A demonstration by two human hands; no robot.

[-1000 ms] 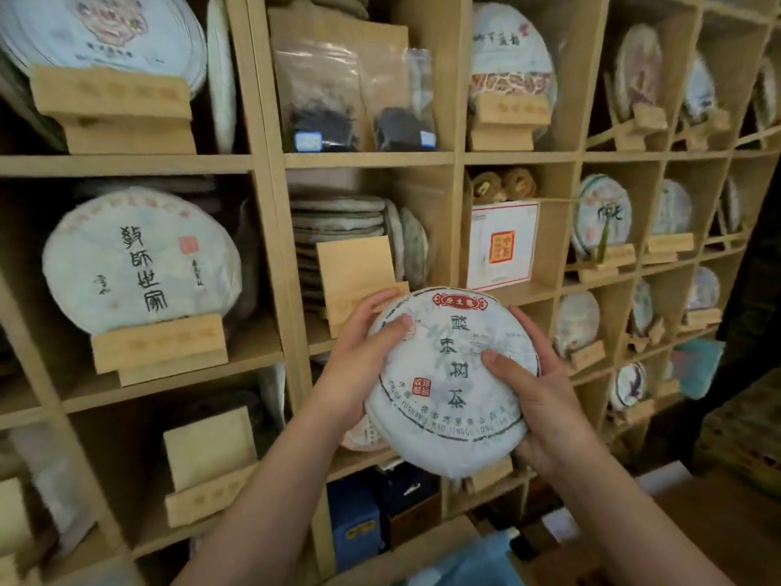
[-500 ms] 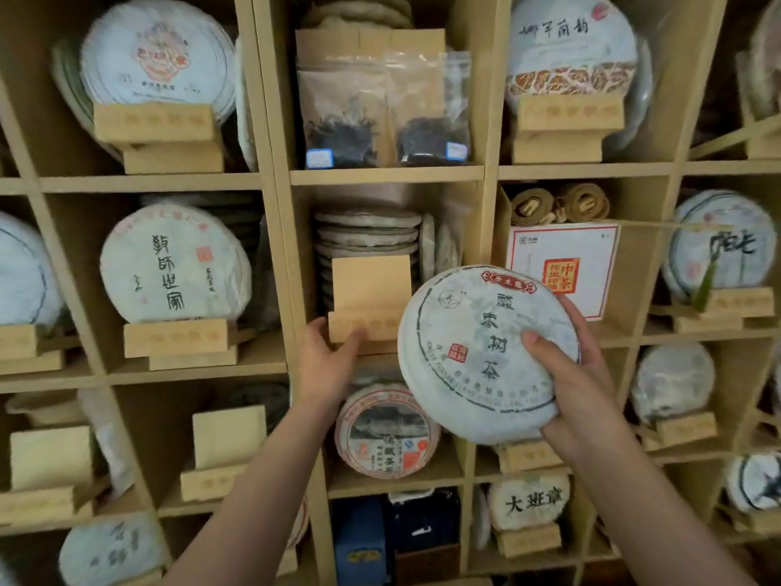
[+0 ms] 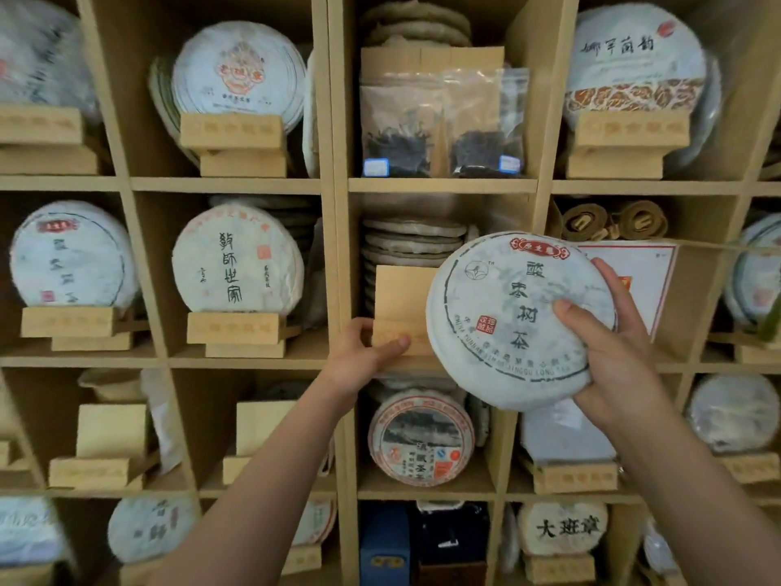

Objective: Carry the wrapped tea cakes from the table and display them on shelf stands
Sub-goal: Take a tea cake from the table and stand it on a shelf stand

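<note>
Wooden shelf grid [image 3: 334, 264] fills the whole frame, closer and more square-on than a second ago; the view has moved in toward the centre column. Most cubbies hold wrapped cakes on stands, e.g. left-centre cake with black calligraphy [image 3: 236, 260], upper-centre tea bags [image 3: 443, 124], right-centre red-and-white box [image 3: 642, 281].

Wrapped tea cake [image 3: 520, 321] sits centre-right of frame, tilted, face toward camera, in the air in front of the middle cubby and not on any stand yet. A second ago both hands held it; now only the right hand [image 3: 613, 353] does, thumb curled over the printed face, fingers wrapped behind the right rim.

Left hand [image 3: 363, 353] has let go of the cake and moved to the empty wooden stand [image 3: 401, 310] in the centre cubby, thumb pressed on the front lip, fingers curled around its left edge. It grips the stand.

Behind the stand, a flat stack of cakes [image 3: 412, 243] fills the back of that cubby.

Meaning: carry looks done, placement about to start. Left hand is likely steadying or squaring the stand so the cake can drop into its slot. One-handed hold on a tilted cake is the slip risk.
</note>
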